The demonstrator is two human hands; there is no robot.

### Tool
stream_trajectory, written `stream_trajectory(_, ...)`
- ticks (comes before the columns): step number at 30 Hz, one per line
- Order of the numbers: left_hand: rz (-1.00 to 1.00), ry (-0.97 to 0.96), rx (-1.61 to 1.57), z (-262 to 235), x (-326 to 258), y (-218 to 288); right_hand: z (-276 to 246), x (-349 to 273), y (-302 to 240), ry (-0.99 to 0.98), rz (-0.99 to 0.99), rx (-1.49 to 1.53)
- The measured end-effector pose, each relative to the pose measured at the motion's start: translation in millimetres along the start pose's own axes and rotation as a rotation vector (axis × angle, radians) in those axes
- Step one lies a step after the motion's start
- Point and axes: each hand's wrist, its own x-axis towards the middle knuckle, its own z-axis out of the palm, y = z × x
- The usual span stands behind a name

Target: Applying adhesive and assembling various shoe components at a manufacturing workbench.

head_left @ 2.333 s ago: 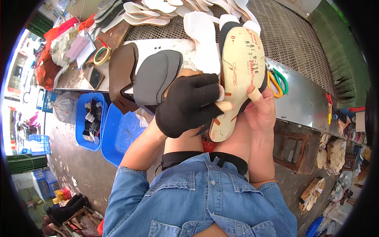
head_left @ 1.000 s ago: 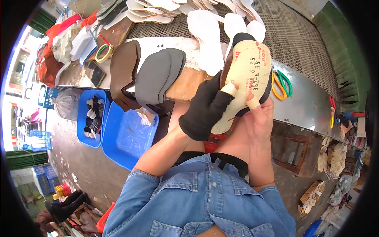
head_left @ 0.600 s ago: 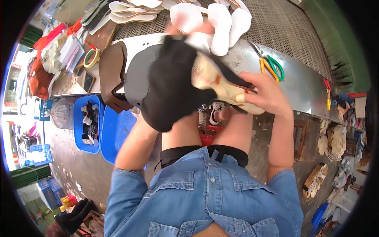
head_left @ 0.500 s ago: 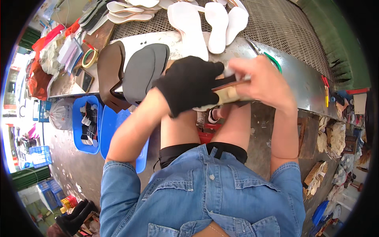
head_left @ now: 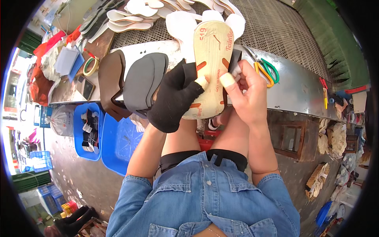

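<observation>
A cream insole [head_left: 213, 51] with printed marks and brown slots stands heel-down in front of me, its underside toward me. My left hand [head_left: 171, 96], in a black glove with bare fingertips, is closed on its left edge, thumb on the face. A black strap [head_left: 190, 73] sticks out beside that thumb. Another black strap [head_left: 236, 57] shows at the right edge. My right hand [head_left: 252, 94], with white wrapping on its fingertips, pinches at this strap, the thumb beside the insole's edge. The strap's lower part is hidden by the fingers.
White insoles [head_left: 179, 29] lie on the mesh bench behind. Grey sole-shaped pieces [head_left: 144, 81] and brown ones [head_left: 109, 75] overlap on the left. Scissors [head_left: 265, 73] with green and yellow handles lie at right. Blue bins [head_left: 122, 138] stand below the bench.
The insole has turned from edge-on to upright, with its underside toward me. My left hand has moved down and left, my right hand slightly down. The scissors' handles are now uncovered.
</observation>
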Motion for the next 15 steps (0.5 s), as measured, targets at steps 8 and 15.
stream_trajectory(8,0.030,-0.037,-0.202,3,-2,-9,8,-3,1,-0.062,-0.063,0.445)
stream_trajectory(15,0.005,-0.074,-0.200,4,3,-11,15,0,14,-0.143,0.183,0.619)
